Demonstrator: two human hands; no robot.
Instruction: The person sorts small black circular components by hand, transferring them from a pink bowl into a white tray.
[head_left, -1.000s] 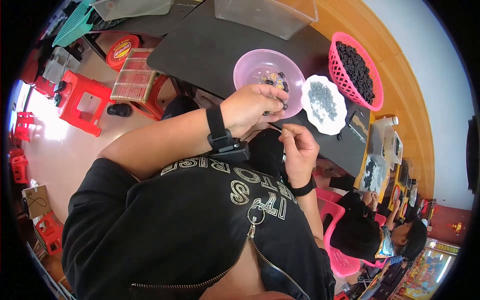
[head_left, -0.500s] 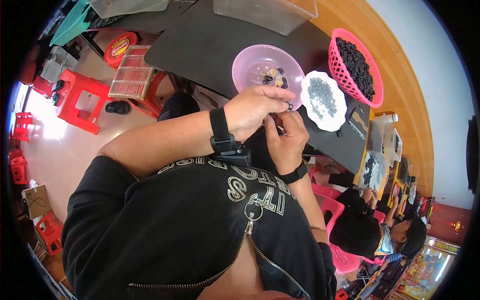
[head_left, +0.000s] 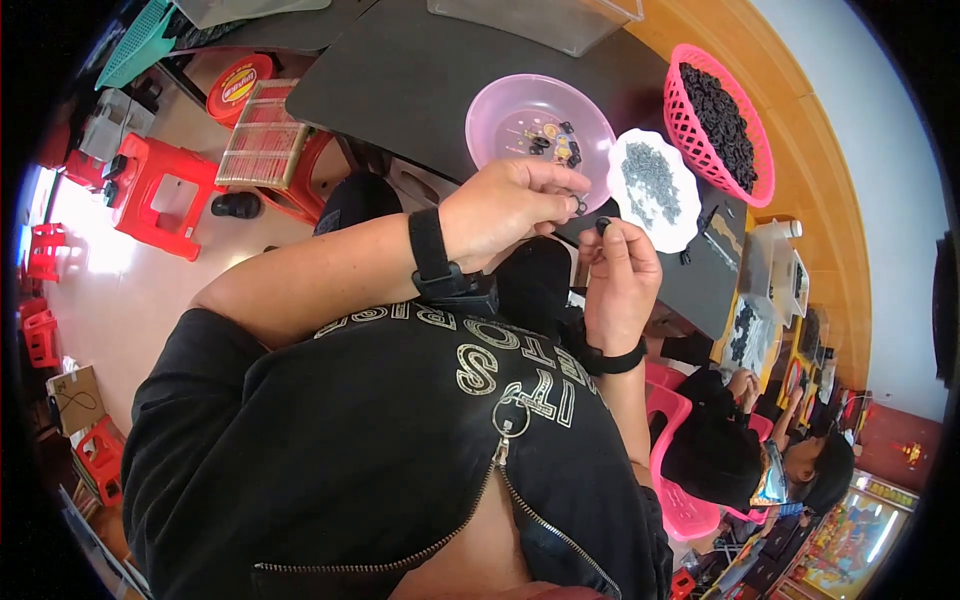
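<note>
My left hand (head_left: 510, 210) is closed in a pinch on a small black ring-shaped part (head_left: 579, 207) at its fingertips. Just to its right, my right hand (head_left: 620, 275) pinches another small black piece (head_left: 602, 226) between thumb and finger. A gap separates the two hands. Beyond the left hand lies a pink plastic bowl (head_left: 487, 112) with a few black parts (head_left: 568, 150) in it. The white scalloped plate (head_left: 684, 236) beyond the right hand carries many tiny grey pieces (head_left: 650, 182). Exactly what the small parts are is too small to tell.
A pink basket (head_left: 765, 190) full of black parts stands at the dark table's (head_left: 400, 90) far right. Clear plastic bins (head_left: 540, 25) sit along the back and right. Red stools (head_left: 165, 195) are at the left. Another person (head_left: 715, 450) works at the right.
My right hand has moved away from the left, to the right, with a small black piece in its fingers. The left hand keeps its pinch and has barely moved.
</note>
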